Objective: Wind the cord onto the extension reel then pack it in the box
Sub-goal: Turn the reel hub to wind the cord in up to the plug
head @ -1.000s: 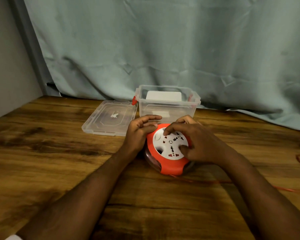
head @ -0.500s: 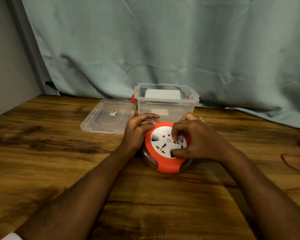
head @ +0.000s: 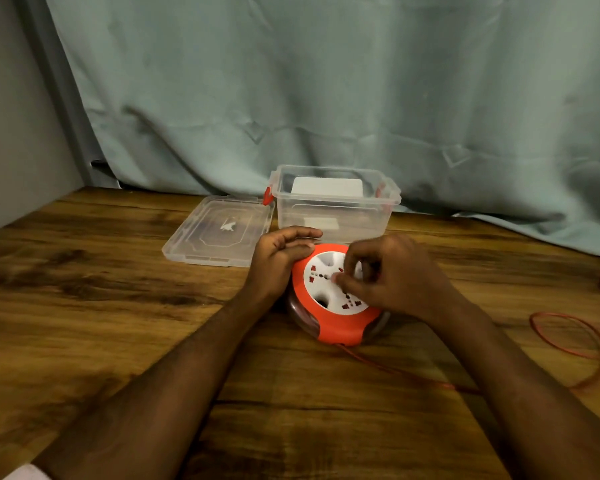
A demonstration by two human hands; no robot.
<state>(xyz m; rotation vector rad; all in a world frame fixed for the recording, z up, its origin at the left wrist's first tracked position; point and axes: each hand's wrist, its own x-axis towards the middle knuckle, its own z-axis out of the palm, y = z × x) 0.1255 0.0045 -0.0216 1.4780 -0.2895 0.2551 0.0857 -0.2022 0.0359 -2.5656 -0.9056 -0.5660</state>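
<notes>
An orange extension reel (head: 336, 327) with a white socket face lies flat on the wooden table (head: 101, 323). My left hand (head: 279, 261) holds its left rim, fingers curled over the top edge. Over the right half of the white face, my right hand (head: 392, 275) has its fingers curled into the disc's recesses and grips it. A thin orange cord (head: 568, 341) leaves the reel's near side and runs right into loose loops. Just behind the reel stands the clear plastic box (head: 333, 216), open, with red latches.
The box's clear lid (head: 215, 233) lies flat to the left of the box. A pale green curtain (head: 326, 98) hangs behind the table. A grey wall stands at the far left. More cord loops lie at the table's right edge.
My right hand has shifted round on the white disc, turning it. The cord loops on the right have come into view and lie closer to the reel. My left hand has stayed on the rim.
</notes>
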